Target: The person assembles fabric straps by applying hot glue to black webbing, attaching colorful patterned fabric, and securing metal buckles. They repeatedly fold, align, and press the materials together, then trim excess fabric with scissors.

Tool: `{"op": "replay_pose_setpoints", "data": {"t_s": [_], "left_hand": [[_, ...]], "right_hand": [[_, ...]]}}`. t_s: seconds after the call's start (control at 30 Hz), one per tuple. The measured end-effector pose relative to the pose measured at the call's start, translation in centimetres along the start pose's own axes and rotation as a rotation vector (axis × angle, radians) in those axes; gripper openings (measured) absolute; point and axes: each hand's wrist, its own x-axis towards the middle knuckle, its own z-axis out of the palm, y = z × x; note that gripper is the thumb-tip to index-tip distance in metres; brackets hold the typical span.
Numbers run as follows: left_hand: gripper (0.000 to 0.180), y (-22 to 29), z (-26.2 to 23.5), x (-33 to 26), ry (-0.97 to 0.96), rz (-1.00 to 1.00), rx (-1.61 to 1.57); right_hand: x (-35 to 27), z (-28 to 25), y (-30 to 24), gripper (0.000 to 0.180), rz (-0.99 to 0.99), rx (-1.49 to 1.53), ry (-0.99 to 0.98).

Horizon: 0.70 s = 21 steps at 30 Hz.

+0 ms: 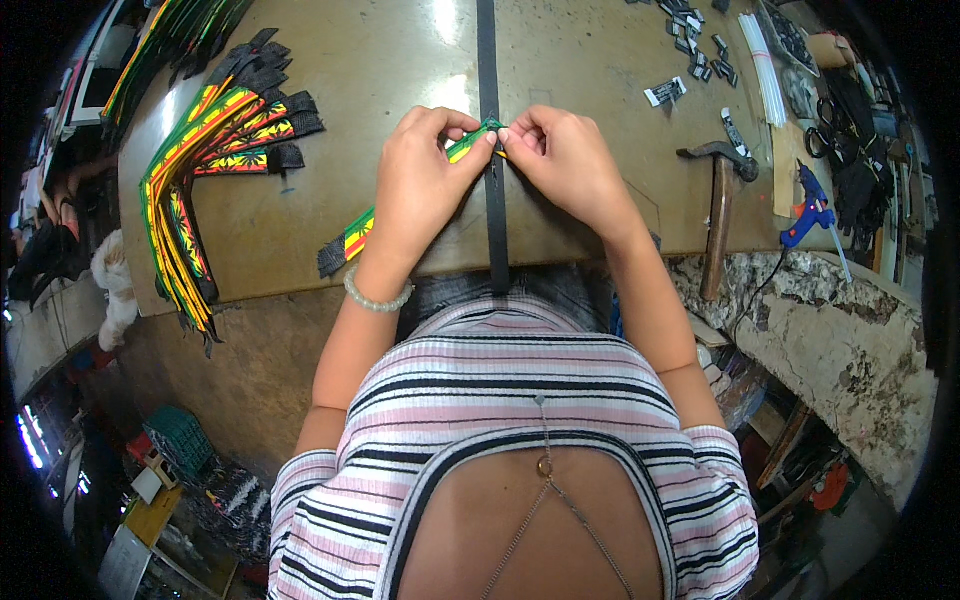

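A woven strap [357, 235] striped green, yellow and red, with a dark frayed end, lies slantwise across the table under my left wrist. My left hand [425, 165] pinches its far part between thumb and fingers. My right hand [560, 160] meets it there, thumb and fingertips closed on the strap's tip. Both sets of fingertips come together just above a long black band [488, 60] that runs down the table towards me. Exactly how the tip is folded or fastened is hidden by my fingers.
A pile of similar straps [175, 180] hangs over the table's left edge, with more behind. To the right are a hammer [718, 215], a blue glue gun [808, 212] with a cord, scissors [824, 125], white sticks [764, 70] and several small black pieces [690, 40].
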Motion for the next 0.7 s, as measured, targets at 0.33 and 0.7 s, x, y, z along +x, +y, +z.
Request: {"op": "replay_pose_setpoints", "data": {"t_s": [0.33, 0.7], "left_hand": [[0.023, 0.03, -0.11, -0.1, -0.008, -0.008, -0.004], [0.023, -0.27, 0.37, -0.51, 0.055, 0.073, 0.027]], "right_hand": [[-0.42, -0.17, 0.09, 0.023, 0.016, 0.124, 0.073], [-0.64, 0.03, 0.34, 0.023, -0.012, 0.074, 0.043]]}}
